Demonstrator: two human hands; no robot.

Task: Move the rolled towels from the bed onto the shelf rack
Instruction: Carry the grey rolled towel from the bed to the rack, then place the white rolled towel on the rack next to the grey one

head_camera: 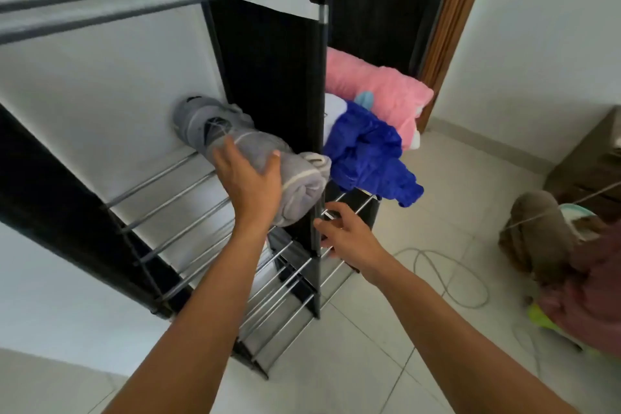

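Placement step in hand. The left hand (250, 183) lies palm-down with fingers wrapped over the near end of a rolled grey towel (268, 175), which rests on the bars of the shelf rack (174, 191), along the right side of the left compartment against the black divider (272, 84); its near end overhangs the front edge. A second grey roll (205, 123) sits behind it at the back edge. The right hand (346, 233) is loosely open, fingertips at the divider's front post, holding nothing. Judgement: next, push the roll fully in and release. The bed is out of view; remaining towels cannot be counted. The rack's top bars are blurred.
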